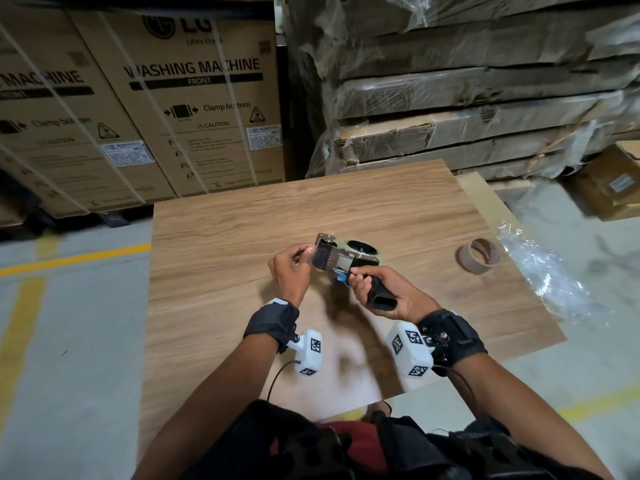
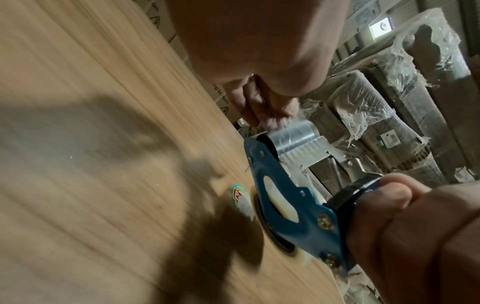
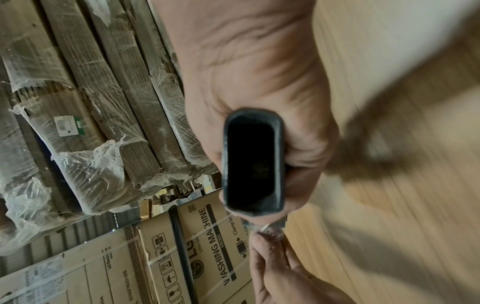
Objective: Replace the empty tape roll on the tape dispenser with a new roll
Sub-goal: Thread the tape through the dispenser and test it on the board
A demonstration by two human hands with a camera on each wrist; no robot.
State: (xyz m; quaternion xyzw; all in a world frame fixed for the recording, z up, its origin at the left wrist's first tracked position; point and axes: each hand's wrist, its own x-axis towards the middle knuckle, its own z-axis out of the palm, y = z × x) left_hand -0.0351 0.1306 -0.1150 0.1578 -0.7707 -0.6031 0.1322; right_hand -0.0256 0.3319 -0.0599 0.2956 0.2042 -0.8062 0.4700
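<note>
Above the middle of the wooden table (image 1: 225, 237) I hold the tape dispenser (image 1: 341, 259). My right hand (image 1: 360, 278) grips its black handle (image 1: 381, 294), whose hollow end fills the right wrist view (image 3: 252, 162). A clear tape roll (image 1: 363, 249) sits on the dispenser's blue frame (image 2: 293, 205). My left hand (image 1: 306, 252) pinches the free end of the clear tape (image 2: 293, 133) at the dispenser's front, by the roller and toothed blade. The empty brown cardboard core (image 1: 479, 256) lies on the table to the right, apart from both hands.
Crumpled clear plastic wrap (image 1: 547, 271) lies on the table's right edge, past the core. Large washing machine cartons (image 1: 194, 109) and wrapped stacks of flat cardboard (image 1: 467, 98) stand behind the table. Grey floor with yellow lines (image 1: 69, 259) lies to the left.
</note>
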